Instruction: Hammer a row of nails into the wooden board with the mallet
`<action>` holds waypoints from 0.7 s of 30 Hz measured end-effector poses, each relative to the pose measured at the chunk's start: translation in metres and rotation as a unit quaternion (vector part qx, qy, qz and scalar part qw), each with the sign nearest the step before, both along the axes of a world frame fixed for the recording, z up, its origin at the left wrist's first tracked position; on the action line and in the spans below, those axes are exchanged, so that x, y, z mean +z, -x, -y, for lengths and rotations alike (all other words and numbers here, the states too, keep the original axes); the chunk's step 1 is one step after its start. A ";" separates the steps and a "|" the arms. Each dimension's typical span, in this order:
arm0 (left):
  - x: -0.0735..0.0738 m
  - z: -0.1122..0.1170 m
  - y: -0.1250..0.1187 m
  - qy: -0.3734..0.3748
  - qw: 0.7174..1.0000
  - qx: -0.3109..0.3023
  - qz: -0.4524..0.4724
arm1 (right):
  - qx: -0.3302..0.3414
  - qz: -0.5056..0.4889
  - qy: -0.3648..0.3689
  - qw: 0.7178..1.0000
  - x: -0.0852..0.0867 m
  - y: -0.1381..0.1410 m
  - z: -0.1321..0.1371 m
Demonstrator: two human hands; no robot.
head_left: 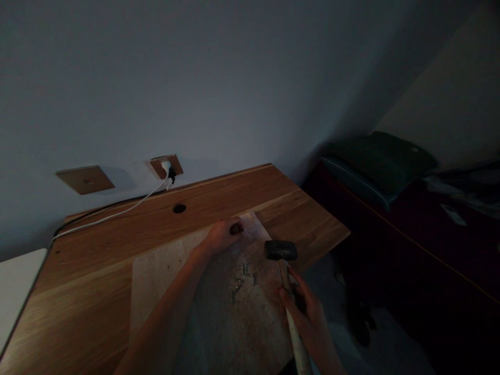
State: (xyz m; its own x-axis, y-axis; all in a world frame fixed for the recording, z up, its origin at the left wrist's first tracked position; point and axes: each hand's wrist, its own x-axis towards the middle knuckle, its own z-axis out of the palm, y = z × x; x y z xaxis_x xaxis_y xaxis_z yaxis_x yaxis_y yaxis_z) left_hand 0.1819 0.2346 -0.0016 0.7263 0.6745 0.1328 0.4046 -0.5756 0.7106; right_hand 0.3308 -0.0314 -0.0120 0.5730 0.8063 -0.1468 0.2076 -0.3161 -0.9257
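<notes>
My right hand (pixel 310 317) is wrapped round the pale wooden handle of a hammer (pixel 281 251). Its dark, blocky head is raised by the right edge of a light wooden board (pixel 211 328). Near the board's far corner rests my left hand (pixel 223 234), its fingers curled together against the surface. Whatever those fingers may pinch is hidden in the dim light. Several small metal pieces, like nails or screws (pixel 245 272), lie loose on the board between my two hands.
The board lies on a wooden desk (pixel 312 219) with a round cable hole (pixel 179 208). A white cable (pixel 128 209) runs along the back to a wall socket (pixel 175 164). Off to the right are a dark green cushion (pixel 383 161) and a dark red surface (pixel 410 229).
</notes>
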 end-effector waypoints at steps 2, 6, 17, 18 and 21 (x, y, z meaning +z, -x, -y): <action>0.000 0.000 0.000 0.004 1.000 0.002 0.002 | -0.003 0.000 0.002 1.000 0.000 0.000 0.000; 0.000 0.000 -0.001 0.010 1.000 0.001 0.000 | -0.006 0.003 -0.002 1.000 0.001 0.001 -0.001; -0.005 -0.002 -0.002 0.004 1.000 0.011 -0.001 | -0.063 -0.210 0.043 0.975 0.016 -0.008 -0.003; -0.004 -0.002 -0.002 0.005 1.000 0.010 -0.004 | -0.055 -0.254 0.042 0.965 0.018 -0.008 -0.005; -0.003 -0.003 -0.001 0.002 1.000 0.006 -0.010 | -0.001 -0.368 0.025 0.929 0.021 -0.002 -0.012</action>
